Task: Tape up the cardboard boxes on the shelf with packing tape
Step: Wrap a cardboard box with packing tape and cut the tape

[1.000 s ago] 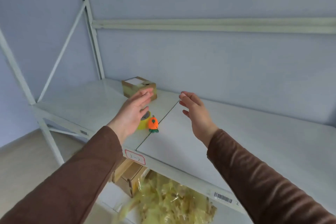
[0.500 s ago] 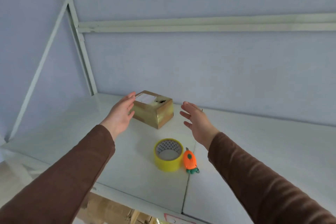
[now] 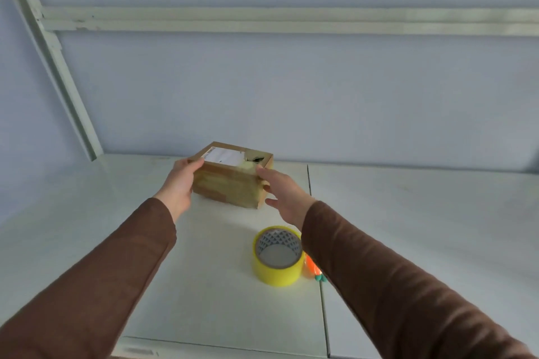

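While the small brown cardboard box (image 3: 230,183) sits toward the back of the white metal shelf (image 3: 204,285), the left grip (image 3: 180,183) clasps its left end, thumb over the top edge, and the right grip (image 3: 283,195) lies flat-fingered against the near right corner, grasping nothing. It looks light and stiff but slick with old tape; squeezing both ends should carry it, clear of the torn top.

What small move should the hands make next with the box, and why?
Probably draw the cardboard box toward the front edge: the left hand and right hand touch its sides, it sits far back on the shelf, and the tape roll lies nearer, untouched.
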Available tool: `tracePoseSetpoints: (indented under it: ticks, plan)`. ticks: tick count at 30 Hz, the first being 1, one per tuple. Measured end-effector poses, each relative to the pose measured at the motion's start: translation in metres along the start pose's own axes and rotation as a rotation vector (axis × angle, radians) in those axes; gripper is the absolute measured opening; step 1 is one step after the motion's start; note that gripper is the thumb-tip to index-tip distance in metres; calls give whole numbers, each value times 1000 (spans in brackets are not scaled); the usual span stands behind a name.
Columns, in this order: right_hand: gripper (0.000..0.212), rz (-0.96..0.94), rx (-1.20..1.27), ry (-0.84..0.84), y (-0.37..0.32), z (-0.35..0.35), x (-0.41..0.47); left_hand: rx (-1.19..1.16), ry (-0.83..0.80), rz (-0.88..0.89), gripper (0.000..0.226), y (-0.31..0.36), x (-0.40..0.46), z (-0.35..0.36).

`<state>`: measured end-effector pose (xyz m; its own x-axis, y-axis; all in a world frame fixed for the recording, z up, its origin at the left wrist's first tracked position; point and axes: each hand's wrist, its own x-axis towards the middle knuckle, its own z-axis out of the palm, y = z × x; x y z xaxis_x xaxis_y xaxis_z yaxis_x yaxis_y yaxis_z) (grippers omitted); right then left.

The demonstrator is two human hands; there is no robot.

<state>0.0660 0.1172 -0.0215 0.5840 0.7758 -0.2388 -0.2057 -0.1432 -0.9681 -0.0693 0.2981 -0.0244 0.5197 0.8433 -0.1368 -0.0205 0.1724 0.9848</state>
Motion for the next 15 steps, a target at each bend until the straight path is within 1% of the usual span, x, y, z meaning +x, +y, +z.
tracePoseSetpoints:
  ticks: [3, 5, 6, 7, 8, 9, 10, 12, 13, 15]
  plan:
    - [42, -100, 10, 177, -1, -29, -10, 2, -77, 46, 8, 4, -22, 33]
    - [41, -160, 29, 336, 1, -63, -22, 2, -158, 54, 8, 4, -43, 66]
    - [39, -177, 39, 407, 2, -82, -29, 4, -212, 53, 4, 2, -53, 82]
    - [36, -187, 50, 467, 4, -102, -36, 25, -278, 48, 5, 0, -64, 98]
    - [33, -187, 53, 511, 8, -123, -46, 59, -346, 42, 15, -4, -75, 115]
    - [29, -183, 50, 537, 12, -142, -54, 95, -399, 35, 24, -6, -85, 128]
    - [27, -175, 34, 554, 16, -161, -67, 128, -440, 20, 27, -12, -94, 142]
    - [24, -171, -4, 575, 24, -191, -87, 158, -479, -22, 12, -21, -107, 159]
    - [22, -177, -16, 588, 27, -204, -96, 175, -495, -40, 15, -24, -114, 166]
    - [20, -181, -27, 604, 31, -228, -110, 231, -528, -56, 30, -30, -123, 181]
